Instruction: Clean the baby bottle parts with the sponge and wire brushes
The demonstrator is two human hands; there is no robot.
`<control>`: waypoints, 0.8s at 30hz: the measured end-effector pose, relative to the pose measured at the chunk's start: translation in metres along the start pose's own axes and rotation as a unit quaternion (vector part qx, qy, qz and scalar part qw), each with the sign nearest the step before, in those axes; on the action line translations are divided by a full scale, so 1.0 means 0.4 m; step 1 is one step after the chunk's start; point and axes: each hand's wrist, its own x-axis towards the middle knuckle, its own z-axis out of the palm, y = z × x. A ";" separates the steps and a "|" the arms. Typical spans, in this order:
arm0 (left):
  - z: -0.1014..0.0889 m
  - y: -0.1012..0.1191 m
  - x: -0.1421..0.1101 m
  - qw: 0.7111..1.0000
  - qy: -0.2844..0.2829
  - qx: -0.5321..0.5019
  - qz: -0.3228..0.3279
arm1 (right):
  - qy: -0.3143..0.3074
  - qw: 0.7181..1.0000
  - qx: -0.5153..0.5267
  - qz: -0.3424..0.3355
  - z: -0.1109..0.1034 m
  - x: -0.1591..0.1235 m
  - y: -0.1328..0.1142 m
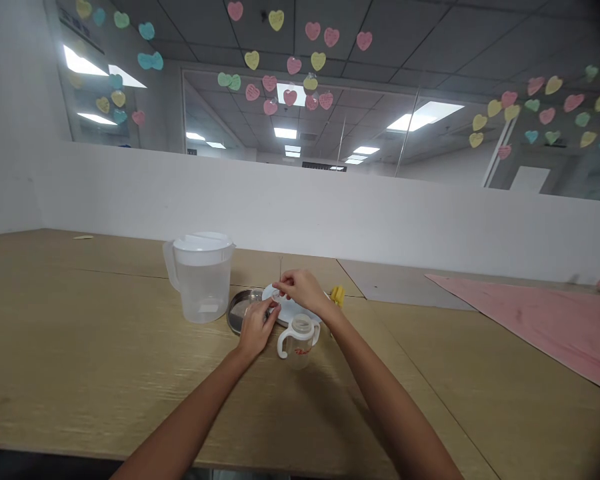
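Paper hearts dot a glass partition above a wooden worktop. From left: a clear plastic lidded jug, a round steel dish, then the left hand and right hand, narrowly pinching a small clear piece above a white disc. A clear two-handled cup stands just nearer, its red lettering unreadable.

On your table, the pitcher stands left of the steel dish, with the two-handled cup nearer, to its right
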 end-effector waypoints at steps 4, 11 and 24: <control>-0.001 0.002 0.004 1.000 -0.004 0.000 -0.019 | -0.045 0.998 0.015 -0.042 0.004 0.001 0.008; -0.007 0.009 0.006 0.999 -0.021 -0.028 -0.025 | -0.022 0.992 -0.113 -0.056 0.007 -0.007 -0.004; -0.008 -0.003 0.008 0.999 -0.031 -0.023 -0.024 | 0.022 0.977 -0.207 -0.037 0.017 -0.009 -0.019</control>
